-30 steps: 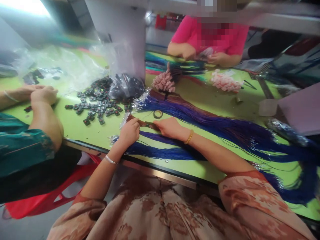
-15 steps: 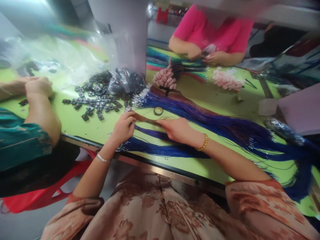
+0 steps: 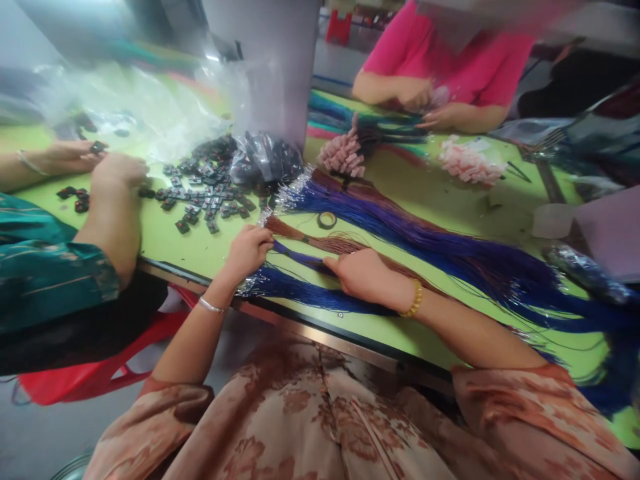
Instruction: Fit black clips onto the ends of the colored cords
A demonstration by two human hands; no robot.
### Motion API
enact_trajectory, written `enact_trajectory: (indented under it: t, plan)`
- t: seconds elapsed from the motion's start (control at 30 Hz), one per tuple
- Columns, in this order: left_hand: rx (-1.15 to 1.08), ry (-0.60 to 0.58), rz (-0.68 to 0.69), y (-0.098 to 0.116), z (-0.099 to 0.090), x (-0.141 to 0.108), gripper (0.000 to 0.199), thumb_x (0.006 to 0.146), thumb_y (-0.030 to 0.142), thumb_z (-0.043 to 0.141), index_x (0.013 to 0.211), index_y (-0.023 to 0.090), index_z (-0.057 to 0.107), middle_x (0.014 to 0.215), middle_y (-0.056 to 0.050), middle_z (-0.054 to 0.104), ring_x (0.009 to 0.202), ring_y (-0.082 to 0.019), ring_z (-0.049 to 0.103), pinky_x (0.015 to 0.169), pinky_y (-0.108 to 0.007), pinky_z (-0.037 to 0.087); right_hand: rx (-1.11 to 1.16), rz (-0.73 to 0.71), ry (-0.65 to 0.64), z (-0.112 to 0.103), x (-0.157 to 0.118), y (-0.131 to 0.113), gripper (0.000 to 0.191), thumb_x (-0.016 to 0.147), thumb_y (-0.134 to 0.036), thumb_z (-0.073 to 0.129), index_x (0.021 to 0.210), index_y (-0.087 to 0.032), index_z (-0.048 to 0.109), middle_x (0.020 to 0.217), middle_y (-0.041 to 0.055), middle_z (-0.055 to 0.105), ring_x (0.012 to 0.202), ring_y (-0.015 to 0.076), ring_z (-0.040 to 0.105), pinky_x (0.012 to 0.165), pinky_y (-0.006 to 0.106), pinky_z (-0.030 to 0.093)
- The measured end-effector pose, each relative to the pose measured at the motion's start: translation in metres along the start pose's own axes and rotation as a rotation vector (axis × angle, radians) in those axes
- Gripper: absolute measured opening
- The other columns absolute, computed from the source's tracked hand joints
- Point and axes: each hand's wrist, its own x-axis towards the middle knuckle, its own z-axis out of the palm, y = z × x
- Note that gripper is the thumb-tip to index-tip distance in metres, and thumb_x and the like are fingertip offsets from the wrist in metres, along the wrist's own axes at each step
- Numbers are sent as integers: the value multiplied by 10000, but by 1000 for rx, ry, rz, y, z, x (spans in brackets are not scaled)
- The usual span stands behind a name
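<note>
My left hand (image 3: 249, 252) pinches the end of a thin bundle of purple wires (image 3: 300, 256) near its silvery tips. Farther right along the same bundle, my right hand (image 3: 367, 277) is closed on it, thumb pointing left. Just beyond my hands lies a brown wire bundle (image 3: 327, 241), bound at one spot and loosely fanned. On the near side, a blue wire bundle (image 3: 310, 291) with shiny ends (image 3: 250, 284) runs beneath my right hand and along the table edge.
A long pile of blue, purple and brown wires (image 3: 430, 250) stretches rightward. Beside it are a tape roll (image 3: 327, 220), black connector pieces (image 3: 200, 193) and a filled plastic bag (image 3: 265, 159). Pink connectors (image 3: 345, 155) lie farther back. Co-workers' hands (image 3: 117, 170) work at left and across the table.
Both my hands have shifted from the brown bundle to the purple one, and the brown bundle now lies on the table. The left co-worker's hands have moved apart, one holding a black piece.
</note>
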Motion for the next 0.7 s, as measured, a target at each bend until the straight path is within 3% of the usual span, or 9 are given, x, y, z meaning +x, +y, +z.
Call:
enact_trajectory:
  t: [0.13,0.27,0.33,0.4,0.57,0.7]
  plan:
    - [-7,-15,44,7,-3,-4,165,846,250,515,863,196,670,1000,-57,693,966,-221,566,898,-380,431,71,105,185,-9,-18,17,440,889,-194,418,1315,-228,521,1068,114,706,870,232,659,621,277,391]
    - [102,25,40,27,-3,-13,172,841,308,556,915,211,677,1241,-90,601,1142,-276,516,978,-453,356,138,72,268,-14,-11,20,399,925,-226,392,1286,-235,561,1091,78,709,932,211,658,682,263,424]
    - [198,50,10,38,0,-17,174,838,331,568,918,224,679,1222,-100,598,1178,-315,485,990,-499,316,157,87,296,-12,-3,24,390,935,-246,388,1280,-241,571,1069,69,717,913,209,664,709,271,437]
    - [233,39,-36,44,3,-18,177,836,344,568,908,220,671,1104,-108,625,1102,-316,522,934,-480,354,179,140,350,-8,6,37,393,943,-258,378,1287,-248,568,1061,60,720,897,208,667,745,284,447]
    - [34,-24,-188,38,9,-9,192,763,363,605,874,208,623,951,-52,605,785,-198,573,680,-307,425,213,387,536,8,33,112,418,945,-278,360,1299,-189,564,1134,102,690,967,245,645,836,337,457]
    - [8,-12,-203,33,10,0,140,694,331,602,757,207,585,782,0,573,656,-147,519,632,-270,392,186,629,526,27,51,182,436,933,-252,349,1321,-199,540,1144,138,672,996,274,622,838,374,454]
